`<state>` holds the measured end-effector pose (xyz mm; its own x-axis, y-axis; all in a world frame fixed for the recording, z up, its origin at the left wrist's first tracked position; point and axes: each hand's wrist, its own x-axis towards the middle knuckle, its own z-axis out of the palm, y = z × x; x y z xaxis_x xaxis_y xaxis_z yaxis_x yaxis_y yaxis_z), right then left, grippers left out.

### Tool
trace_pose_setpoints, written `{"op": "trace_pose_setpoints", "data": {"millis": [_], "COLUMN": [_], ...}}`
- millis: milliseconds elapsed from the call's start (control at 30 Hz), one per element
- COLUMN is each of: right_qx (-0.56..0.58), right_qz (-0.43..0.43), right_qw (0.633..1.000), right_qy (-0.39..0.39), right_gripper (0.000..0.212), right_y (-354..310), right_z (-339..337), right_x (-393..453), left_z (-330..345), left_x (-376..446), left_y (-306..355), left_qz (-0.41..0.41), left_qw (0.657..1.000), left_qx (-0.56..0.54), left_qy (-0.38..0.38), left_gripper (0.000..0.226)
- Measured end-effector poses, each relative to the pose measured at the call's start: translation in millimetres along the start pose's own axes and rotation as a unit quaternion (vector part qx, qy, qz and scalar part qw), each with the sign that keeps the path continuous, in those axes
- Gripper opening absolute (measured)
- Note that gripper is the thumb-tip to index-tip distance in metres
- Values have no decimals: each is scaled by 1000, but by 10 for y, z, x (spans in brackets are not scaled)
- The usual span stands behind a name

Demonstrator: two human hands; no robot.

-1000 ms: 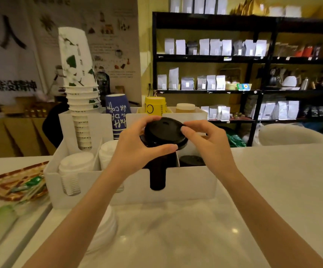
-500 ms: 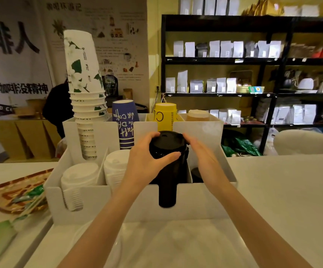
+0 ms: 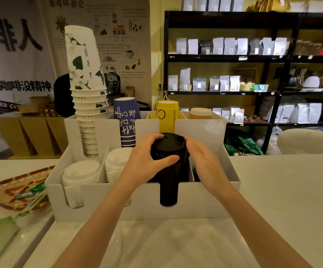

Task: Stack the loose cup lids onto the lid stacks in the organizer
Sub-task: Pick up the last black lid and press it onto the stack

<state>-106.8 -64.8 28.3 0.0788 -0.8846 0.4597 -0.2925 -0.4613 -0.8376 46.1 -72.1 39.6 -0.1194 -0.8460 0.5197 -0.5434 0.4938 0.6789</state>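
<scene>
A white organizer (image 3: 205, 200) stands on the counter with lid compartments in front. A black lid (image 3: 167, 144) sits on top of the tall black lid stack (image 3: 168, 190) in the third compartment. My left hand (image 3: 147, 161) wraps the stack's top from the left, thumb across its front. My right hand (image 3: 205, 161) is beside the stack on the right, fingers apart, fingertips near the lid's rim. Two white lid stacks (image 3: 81, 173) (image 3: 116, 163) fill the left compartments. The rightmost compartment holds a low dark stack, mostly hidden by my right hand.
Paper cup stacks stand in the organizer's back row: white-green (image 3: 85, 84), blue (image 3: 126, 120), yellow (image 3: 167, 117), brown (image 3: 200, 113). A woven tray (image 3: 17, 190) with packets lies at the left. The white counter (image 3: 282, 200) extends to the right; shelves stand behind.
The black lid came down from in front of the organizer onto the black stack. My right hand let go and opened beside it; my left hand stayed on the top.
</scene>
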Motion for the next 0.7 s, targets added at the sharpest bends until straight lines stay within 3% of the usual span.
{"op": "trace_pose_setpoints", "data": {"millis": [167,333,500,600,700], "right_qx": [-75,-118,-127,-211,-197], "right_qz": [-40,-65,-51,-150,-261], "right_qw": [996,991,991,961,932], "right_qy": [35,14,3,98,155], "right_gripper": [42,44,50,48,37], "right_y": [35,50,24,-30,-53], "right_z": [49,30,-5,120,311], "right_x": [-24,-16,-13,-102,-239], "left_z": [-3,43,146,136,-54], "left_x": [-6,-39,-121,-217,-336], "left_y": [-25,-36,-6,1,-12], "left_qz": [-3,-10,6,31,41], "left_qw": [1000,999,999,998,999], "left_qx": [-22,-28,33,57,27], "left_qy": [-16,-16,3,9,22], "left_gripper": [63,66,63,57,49]}}
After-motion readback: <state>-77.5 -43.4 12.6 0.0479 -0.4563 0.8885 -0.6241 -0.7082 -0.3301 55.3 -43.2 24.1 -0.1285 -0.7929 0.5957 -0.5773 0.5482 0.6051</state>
